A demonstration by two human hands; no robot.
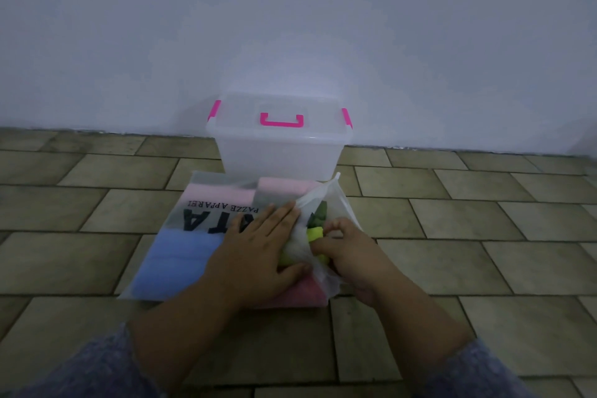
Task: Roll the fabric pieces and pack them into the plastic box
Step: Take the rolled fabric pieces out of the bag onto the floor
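Unpacking, I judge: the left grip (258,249) presses flat on the bag (200,213) on the floor while the right grip (349,252) pinches the yellow fabric (315,233) at the bag's mouth, to be drawn out next, with the plastic box (277,155) just beyond, lidded.

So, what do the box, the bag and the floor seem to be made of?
Box: translucent frosted plastic, with glossy pink clips. Bag: thin clear plastic film, crinkled, colours show through. Floor: probably matte ceramic tiles, with dark joints between.
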